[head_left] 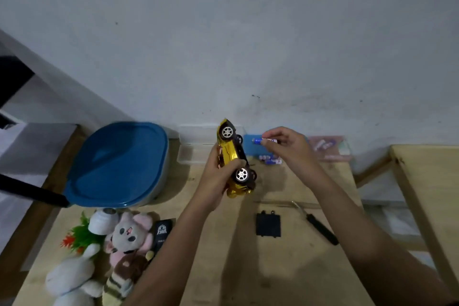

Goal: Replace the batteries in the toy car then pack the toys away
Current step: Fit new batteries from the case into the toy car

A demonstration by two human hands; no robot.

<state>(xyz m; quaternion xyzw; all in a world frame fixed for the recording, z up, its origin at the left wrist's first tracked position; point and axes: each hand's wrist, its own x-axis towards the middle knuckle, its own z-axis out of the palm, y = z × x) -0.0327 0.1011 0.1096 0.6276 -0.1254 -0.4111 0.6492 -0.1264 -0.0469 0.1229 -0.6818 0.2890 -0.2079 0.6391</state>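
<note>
Gripping glossy gold toy car (232, 156), left hand (218, 171); cylindrical battery (259, 141) right.

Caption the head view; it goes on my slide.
Left hand holds the gold toy car on its side while right hand brings a battery.

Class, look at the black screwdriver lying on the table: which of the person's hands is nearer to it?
Right. The right hand, holding a battery, is up beyond the screwdriver; the left hand, gripping the toy car, sits farther left.
</note>
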